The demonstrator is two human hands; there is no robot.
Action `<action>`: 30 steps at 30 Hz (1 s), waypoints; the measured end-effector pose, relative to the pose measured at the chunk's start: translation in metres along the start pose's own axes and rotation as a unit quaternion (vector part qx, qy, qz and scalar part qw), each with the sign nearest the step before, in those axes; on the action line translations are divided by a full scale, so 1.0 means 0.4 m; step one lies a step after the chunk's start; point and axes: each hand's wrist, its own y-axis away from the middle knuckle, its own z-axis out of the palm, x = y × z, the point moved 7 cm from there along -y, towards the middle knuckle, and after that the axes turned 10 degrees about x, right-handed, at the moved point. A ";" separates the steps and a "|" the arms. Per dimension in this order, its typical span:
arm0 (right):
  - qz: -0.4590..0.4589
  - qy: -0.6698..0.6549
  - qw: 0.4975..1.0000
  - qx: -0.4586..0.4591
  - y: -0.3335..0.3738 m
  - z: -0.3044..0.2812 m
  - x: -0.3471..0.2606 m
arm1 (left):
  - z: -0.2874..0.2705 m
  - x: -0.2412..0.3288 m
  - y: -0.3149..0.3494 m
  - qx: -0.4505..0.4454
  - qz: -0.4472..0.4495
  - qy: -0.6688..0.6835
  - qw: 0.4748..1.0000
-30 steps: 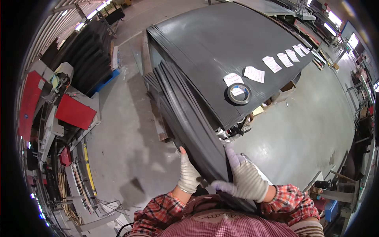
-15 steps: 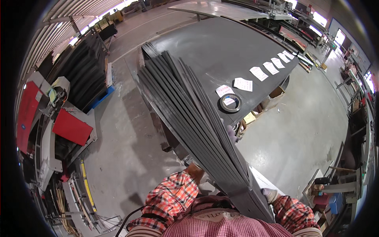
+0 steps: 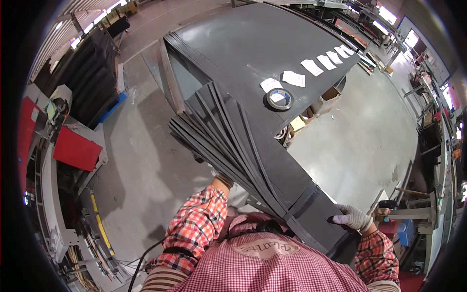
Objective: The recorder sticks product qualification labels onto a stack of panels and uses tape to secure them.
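A bundle of long black flat strips (image 3: 221,146) fans out in front of me, near ends gathered by my body and far ends spread toward the black table. My left hand (image 3: 224,181) is under the bundle's left side; its wrist shows, while its fingers are hidden beneath the strips. At the near right, my right hand (image 3: 354,218), in a light striped glove, grips the wide flat end of the strips, thumb on top. Broad strips (image 3: 292,168) lie flat to the right of the fanned ones and reach the table's near edge.
A black-topped table (image 3: 228,44) stands ahead, carrying a roll of tape (image 3: 279,99) and several white paper slips (image 3: 293,78). Dark stacked material (image 3: 85,78) stands at the far left. A machine with a red panel (image 3: 78,148) is at left, and cardboard boxes (image 3: 327,101) sit below the table's right edge.
The compact bundle has spread into a fan, its far ends drawn nearer to me. My right hand has moved up and right, its thumb now on top. The left hand's fingertips no longer show.
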 end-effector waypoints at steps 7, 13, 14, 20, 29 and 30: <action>-0.042 0.114 0.993 -0.002 -0.111 -0.044 0.114 | -0.161 -0.098 -0.025 0.161 -0.032 0.002 0.986; -0.105 0.239 0.963 0.071 -0.194 -0.072 0.054 | -0.188 -0.204 0.183 0.223 0.049 -0.076 0.971; -0.194 0.311 0.920 0.140 -0.203 -0.072 -0.009 | -0.168 -0.220 0.211 0.235 0.067 -0.132 0.961; -0.540 0.487 0.638 0.253 -0.256 0.173 -0.270 | -0.033 -0.262 0.224 0.249 0.160 -0.521 0.800; -0.589 0.464 0.645 0.147 -0.278 0.326 -0.244 | -0.018 -0.146 0.131 0.237 0.313 -0.357 0.848; -0.587 0.453 0.656 0.142 -0.276 0.318 -0.242 | -0.011 -0.135 0.132 0.263 0.321 -0.419 0.808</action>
